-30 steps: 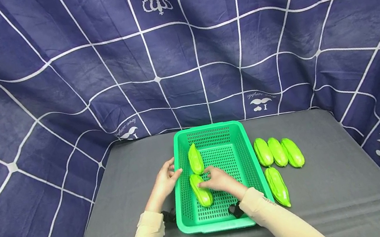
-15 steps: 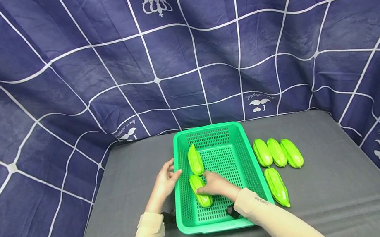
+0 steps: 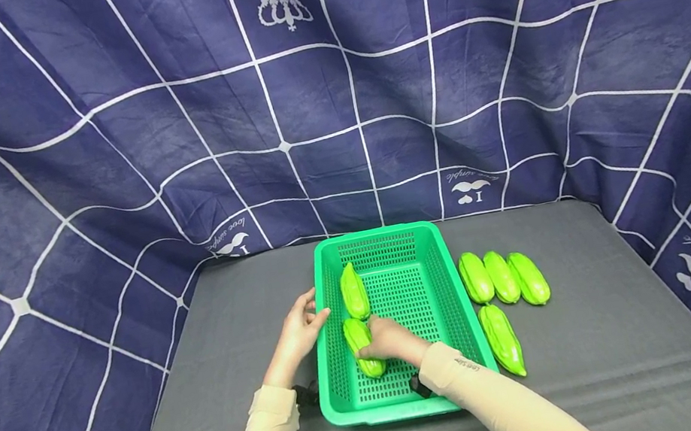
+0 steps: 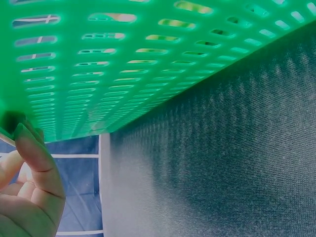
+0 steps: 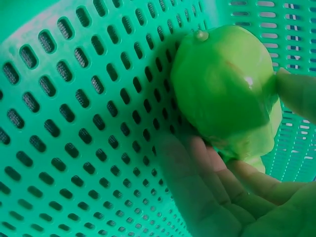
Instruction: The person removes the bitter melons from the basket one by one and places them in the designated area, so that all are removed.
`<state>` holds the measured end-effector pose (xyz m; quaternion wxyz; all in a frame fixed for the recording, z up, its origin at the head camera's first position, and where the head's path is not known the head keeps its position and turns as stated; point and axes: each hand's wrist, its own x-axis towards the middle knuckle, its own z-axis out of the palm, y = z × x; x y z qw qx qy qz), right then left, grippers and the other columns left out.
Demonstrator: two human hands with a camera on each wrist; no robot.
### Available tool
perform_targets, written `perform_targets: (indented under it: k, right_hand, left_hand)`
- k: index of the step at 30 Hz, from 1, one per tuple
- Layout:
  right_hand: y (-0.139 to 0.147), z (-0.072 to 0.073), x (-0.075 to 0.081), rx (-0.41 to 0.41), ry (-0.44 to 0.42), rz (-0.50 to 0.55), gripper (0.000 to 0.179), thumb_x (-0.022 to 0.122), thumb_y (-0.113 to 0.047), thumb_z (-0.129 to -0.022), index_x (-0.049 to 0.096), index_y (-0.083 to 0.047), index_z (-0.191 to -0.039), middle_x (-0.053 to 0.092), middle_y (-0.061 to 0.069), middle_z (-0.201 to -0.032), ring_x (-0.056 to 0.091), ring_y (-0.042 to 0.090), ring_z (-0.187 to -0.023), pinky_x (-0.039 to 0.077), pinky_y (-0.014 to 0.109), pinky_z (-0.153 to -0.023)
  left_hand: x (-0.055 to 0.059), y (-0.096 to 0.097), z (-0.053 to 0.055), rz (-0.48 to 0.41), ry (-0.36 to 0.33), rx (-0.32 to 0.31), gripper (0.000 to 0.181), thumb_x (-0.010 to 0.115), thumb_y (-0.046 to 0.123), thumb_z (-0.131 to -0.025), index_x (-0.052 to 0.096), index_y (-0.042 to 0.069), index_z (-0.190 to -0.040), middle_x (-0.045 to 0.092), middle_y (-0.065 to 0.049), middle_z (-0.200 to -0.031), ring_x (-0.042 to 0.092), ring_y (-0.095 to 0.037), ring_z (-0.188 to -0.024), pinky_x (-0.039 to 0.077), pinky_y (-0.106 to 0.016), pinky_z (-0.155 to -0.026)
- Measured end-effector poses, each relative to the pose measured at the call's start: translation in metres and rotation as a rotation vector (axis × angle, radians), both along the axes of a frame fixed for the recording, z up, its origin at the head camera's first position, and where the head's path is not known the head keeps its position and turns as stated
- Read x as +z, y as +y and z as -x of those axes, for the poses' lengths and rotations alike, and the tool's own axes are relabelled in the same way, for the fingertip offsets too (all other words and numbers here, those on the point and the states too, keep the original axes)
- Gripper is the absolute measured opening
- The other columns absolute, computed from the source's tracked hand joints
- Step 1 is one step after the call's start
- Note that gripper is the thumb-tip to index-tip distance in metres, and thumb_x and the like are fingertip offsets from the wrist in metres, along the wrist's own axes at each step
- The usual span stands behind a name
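Note:
Inside the green plastic basket two light green, ridged gourds lie end to end along the left side. My right hand grips the nearer gourd across its middle. In the right wrist view the thumb touches one side of that gourd, and the other fingers curl against the opposite side. Its far end meets the second gourd. My left hand holds the basket's left rim, thumb at the rim and fingers along the outside wall, as the left wrist view shows those fingers there.
Right of the basket, several more gourds lie on the grey cloth: a row side by side, and one gourd nearer the front, close to the basket wall. A blue checked curtain stands behind and at both sides.
My right hand has come down and forward-left onto the nearer gourd, closing from a loose touch to a grip. The left hand stays at the rim.

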<state>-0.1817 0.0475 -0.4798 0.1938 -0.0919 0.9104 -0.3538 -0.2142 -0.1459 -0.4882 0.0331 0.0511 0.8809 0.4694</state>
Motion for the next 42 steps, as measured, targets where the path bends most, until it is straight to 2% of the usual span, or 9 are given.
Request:
perform_targets:
  k: [5,11,13,16,20,23,26,33,42]
  right_hand:
    - [-0.002,-0.001,0.002,-0.014,-0.01,-0.032,0.048,0.081,-0.019,-0.079,0.056,0.01,-0.108,0.061,0.013,-0.086,0.058,0.022,-0.077,0.053,0.04,-0.074]
    - [-0.001,-0.001,-0.001,-0.035,-0.017,-0.022,0.04,0.081,-0.017,-0.078,0.057,0.006,-0.1,0.06,0.012,-0.085,0.057,0.021,-0.076,0.054,0.039,-0.072]
    - [0.0,-0.001,-0.001,-0.038,-0.014,-0.022,0.041,0.081,-0.017,-0.078,0.058,0.007,-0.102,0.062,0.014,-0.087,0.059,0.023,-0.078,0.054,0.04,-0.073]
    - [0.002,0.0,-0.001,-0.046,-0.018,-0.02,0.051,0.08,-0.02,-0.079,0.058,0.011,-0.113,0.066,0.019,-0.098,0.063,0.026,-0.086,0.055,0.042,-0.079]
    - [0.005,0.002,0.002,-0.079,-0.053,0.04,0.059,0.079,-0.018,-0.08,0.054,0.013,-0.124,0.066,0.023,-0.107,0.065,0.026,-0.088,0.056,0.041,-0.077]
    - [0.009,0.003,0.007,-0.109,-0.092,0.107,0.06,0.078,-0.015,-0.081,0.052,0.013,-0.128,0.066,0.023,-0.106,0.068,0.024,-0.079,0.058,0.037,-0.069]
    - [0.014,0.004,0.014,-0.143,-0.129,0.168,0.062,0.077,-0.013,-0.082,0.05,0.013,-0.131,0.066,0.022,-0.106,0.07,0.024,-0.076,0.06,0.036,-0.067]
    - [0.026,0.006,0.025,-0.186,-0.152,0.265,0.064,0.076,-0.011,-0.083,0.047,0.012,-0.135,0.068,0.021,-0.102,0.071,0.025,-0.081,0.06,0.035,-0.068]
    - [0.042,0.001,0.041,-0.237,-0.175,0.367,0.064,0.074,-0.007,-0.082,0.045,0.011,-0.137,0.067,0.024,-0.112,0.07,0.026,-0.089,0.059,0.041,-0.075]
  left_hand:
    - [-0.001,0.001,0.0,-0.003,-0.007,0.0,0.058,0.063,0.014,-0.097,0.04,-0.003,-0.147,0.058,-0.027,-0.124,0.064,-0.031,-0.093,0.053,-0.042,-0.076]
    - [-0.003,0.001,-0.002,-0.007,-0.006,-0.003,0.058,0.064,0.013,-0.097,0.04,-0.005,-0.147,0.059,-0.026,-0.121,0.064,-0.028,-0.09,0.053,-0.04,-0.074]
    - [-0.003,0.002,-0.002,-0.013,0.001,-0.004,0.058,0.064,0.013,-0.096,0.04,-0.005,-0.146,0.06,-0.025,-0.12,0.064,-0.029,-0.089,0.053,-0.04,-0.073]
    - [-0.003,0.003,-0.002,-0.024,0.013,-0.007,0.058,0.064,0.012,-0.096,0.04,-0.006,-0.146,0.061,-0.025,-0.118,0.065,-0.029,-0.088,0.053,-0.039,-0.073]
    - [-0.002,0.003,-0.002,-0.018,0.018,-0.004,0.058,0.064,0.012,-0.096,0.04,-0.006,-0.146,0.061,-0.026,-0.119,0.065,-0.03,-0.089,0.054,-0.039,-0.073]
    - [-0.002,0.003,-0.002,-0.01,0.014,-0.001,0.058,0.064,0.013,-0.096,0.04,-0.005,-0.146,0.061,-0.027,-0.12,0.064,-0.03,-0.089,0.053,-0.04,-0.073]
    - [-0.002,0.003,-0.001,-0.008,0.01,0.004,0.058,0.064,0.013,-0.097,0.04,-0.006,-0.146,0.061,-0.027,-0.12,0.064,-0.03,-0.089,0.053,-0.039,-0.072]
    - [-0.001,0.003,0.0,0.005,0.009,0.01,0.058,0.063,0.014,-0.097,0.04,-0.006,-0.146,0.06,-0.027,-0.12,0.063,-0.03,-0.09,0.053,-0.041,-0.073]
    - [-0.001,0.002,-0.001,0.01,-0.005,0.006,0.058,0.062,0.014,-0.097,0.039,-0.004,-0.147,0.057,-0.028,-0.124,0.064,-0.032,-0.095,0.053,-0.043,-0.077]
